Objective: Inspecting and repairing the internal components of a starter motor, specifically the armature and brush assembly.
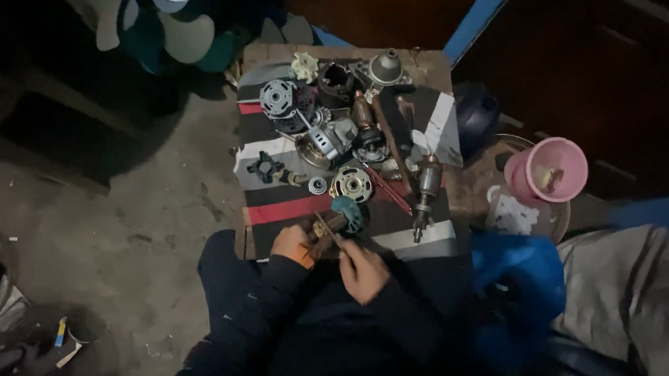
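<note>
A: Obs. 1, your hands. What do they hold?

B: Your left hand (291,244) is closed around a small motor part (335,222) with a brass-coloured middle and a teal end. It sits at the near edge of the bench (428,64), just above your lap. Your right hand (364,271) is pinched shut on a thin tool (326,229) whose tip rests against that part. Tool type: cannot tell, too small and dim.

A: Obs. 2, bench contents?

B: A striped cloth (289,208), black, red and white, covers the bench. On it: a silver slotted disc (351,184) just beyond the held part, a small bearing ring (317,184) to its left, a black star-shaped coupling (265,168) further left, a motor armature (426,189) lying upright to your right, and a red-handled screwdriver (390,190) between disc and armature. More housings crowd the far end.

A: Obs. 3, surroundings?

B: A pink bowl (547,171) stands off the bench to the right, and a blue bag (518,285) lies beside your right knee.
</note>
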